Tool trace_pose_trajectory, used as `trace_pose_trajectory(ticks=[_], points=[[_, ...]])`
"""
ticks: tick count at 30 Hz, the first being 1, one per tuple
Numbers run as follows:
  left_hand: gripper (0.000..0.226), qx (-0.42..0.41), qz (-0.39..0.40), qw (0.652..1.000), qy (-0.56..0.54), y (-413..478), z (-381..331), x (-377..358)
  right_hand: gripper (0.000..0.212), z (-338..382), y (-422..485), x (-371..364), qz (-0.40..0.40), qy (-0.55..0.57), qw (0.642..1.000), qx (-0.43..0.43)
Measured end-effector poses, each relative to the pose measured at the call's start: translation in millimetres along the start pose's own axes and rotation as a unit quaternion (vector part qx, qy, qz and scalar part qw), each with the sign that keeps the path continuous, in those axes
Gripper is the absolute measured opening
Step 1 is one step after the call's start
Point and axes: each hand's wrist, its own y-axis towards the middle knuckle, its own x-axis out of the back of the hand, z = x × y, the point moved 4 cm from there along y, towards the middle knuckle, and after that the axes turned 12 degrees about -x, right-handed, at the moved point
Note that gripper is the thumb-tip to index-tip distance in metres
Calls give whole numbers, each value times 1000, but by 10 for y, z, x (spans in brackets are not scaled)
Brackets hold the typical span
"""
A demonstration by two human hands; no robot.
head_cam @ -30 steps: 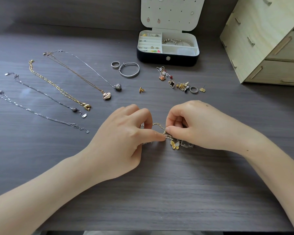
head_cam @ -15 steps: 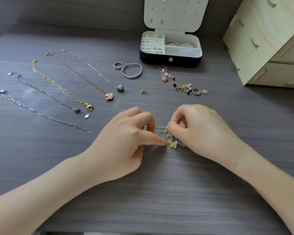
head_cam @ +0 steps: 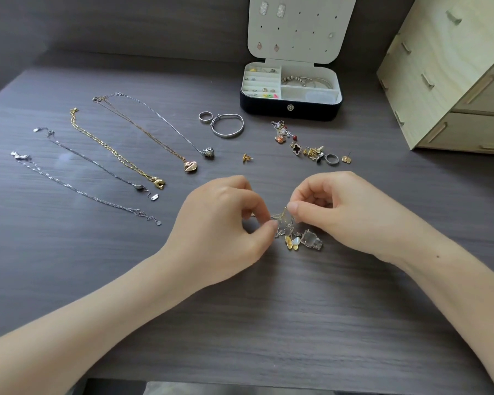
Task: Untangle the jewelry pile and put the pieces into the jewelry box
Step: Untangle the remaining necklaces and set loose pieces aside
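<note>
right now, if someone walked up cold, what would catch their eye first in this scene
Dead centre, the left hand and right hand pinch a small tangle of chains between their fingertips, with charms hanging from it. To the left, five necklaces lie straightened in a slanted row. At the far side an open jewelry box stands with its lid up.

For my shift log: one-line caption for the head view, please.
Left hand and right hand pinch the tangled chains; jewelry box open behind.
</note>
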Motion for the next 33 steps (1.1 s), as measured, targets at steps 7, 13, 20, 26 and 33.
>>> trace_pose_trajectory(ticks=[7,13,20,26,33], points=[[22,27,35,999,-6,79,15,-64,13,7,-15,0,13,19,1000,-1],[15,33,29,999,-21,100,0,-104,14,15,-22,-3,18,28,999,2],[3,33,28,999,-14,93,7,-138,15,24,-38,-6,31,66,997,6],[4,38,38,998,30,71,21,-123,19,20,-19,-9,38,134,990,-13],[10,45,52,996,52,67,-9,-101,26,-11,14,-30,32,139,988,-52]])
